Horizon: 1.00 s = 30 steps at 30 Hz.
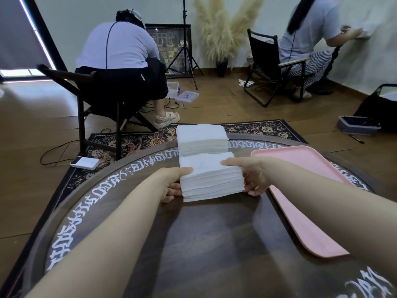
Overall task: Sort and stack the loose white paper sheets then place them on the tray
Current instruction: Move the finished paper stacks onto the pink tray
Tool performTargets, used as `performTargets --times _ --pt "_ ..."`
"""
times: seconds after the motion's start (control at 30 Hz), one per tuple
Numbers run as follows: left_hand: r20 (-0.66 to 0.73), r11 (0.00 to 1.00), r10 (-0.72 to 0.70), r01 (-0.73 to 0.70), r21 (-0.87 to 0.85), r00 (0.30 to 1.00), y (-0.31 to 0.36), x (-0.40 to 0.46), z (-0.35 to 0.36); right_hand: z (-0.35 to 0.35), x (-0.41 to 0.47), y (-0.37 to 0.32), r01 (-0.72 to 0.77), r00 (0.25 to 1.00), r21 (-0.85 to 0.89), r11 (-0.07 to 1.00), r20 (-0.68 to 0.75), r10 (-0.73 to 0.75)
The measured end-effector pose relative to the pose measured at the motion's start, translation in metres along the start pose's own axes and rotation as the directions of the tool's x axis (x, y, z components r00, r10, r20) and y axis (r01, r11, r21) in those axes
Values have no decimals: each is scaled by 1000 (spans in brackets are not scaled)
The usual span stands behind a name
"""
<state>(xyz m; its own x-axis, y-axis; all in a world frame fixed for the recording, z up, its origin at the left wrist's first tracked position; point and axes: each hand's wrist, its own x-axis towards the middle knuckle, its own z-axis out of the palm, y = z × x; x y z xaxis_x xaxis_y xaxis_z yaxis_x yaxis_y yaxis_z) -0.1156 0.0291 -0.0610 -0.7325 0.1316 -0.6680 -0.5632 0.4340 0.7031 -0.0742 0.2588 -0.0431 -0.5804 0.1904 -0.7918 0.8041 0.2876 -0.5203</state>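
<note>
A thick stack of white paper sheets rests on the dark round table near its middle. My left hand grips the stack's left side, thumb on top and fingers underneath. My right hand grips its right side the same way. A second, taller stack of white sheets stands right behind it at the table's far edge. The pink tray lies to the right of my right arm with nothing on it.
White lettering rings the table's rim. Beyond it lie a floral rug, a white device on the floor, folding chairs, a tripod, and two seated people with their backs turned. Boxes sit at the far right.
</note>
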Motion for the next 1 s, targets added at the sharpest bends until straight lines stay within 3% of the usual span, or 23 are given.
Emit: performTargets --times 0.1,0.23,0.33,0.5,0.6,0.67,0.77,0.87,1.0 --pt "53 995 -26 31 -92 998 -12 -15 4 7 -17 9 156 986 291 944 7 -165" --pt "81 979 21 -4 -203 996 -35 -52 17 19 -49 31 262 924 645 718 47 -379" --pt "75 973 53 -34 -229 996 -50 -81 23 26 -74 51 249 896 744 620 67 -440" --pt "364 891 34 137 -433 931 -65 -127 24 37 -108 82 189 862 813 551 132 -490" --pt "351 842 184 37 -538 918 -70 -143 25 45 -119 96 256 847 762 595 121 -518" --pt "163 829 344 -217 -515 925 -76 -145 27 47 -122 106 445 806 579 683 74 -587" --pt "-15 772 573 -547 -323 819 -90 -146 29 47 -121 119 682 709 259 684 -3 -705" --pt "57 762 646 -637 -118 762 -116 -141 33 51 -114 138 752 656 117 649 -38 -753" --pt "122 762 643 -648 5 756 -144 -132 41 67 -103 155 819 571 60 570 2 -821"
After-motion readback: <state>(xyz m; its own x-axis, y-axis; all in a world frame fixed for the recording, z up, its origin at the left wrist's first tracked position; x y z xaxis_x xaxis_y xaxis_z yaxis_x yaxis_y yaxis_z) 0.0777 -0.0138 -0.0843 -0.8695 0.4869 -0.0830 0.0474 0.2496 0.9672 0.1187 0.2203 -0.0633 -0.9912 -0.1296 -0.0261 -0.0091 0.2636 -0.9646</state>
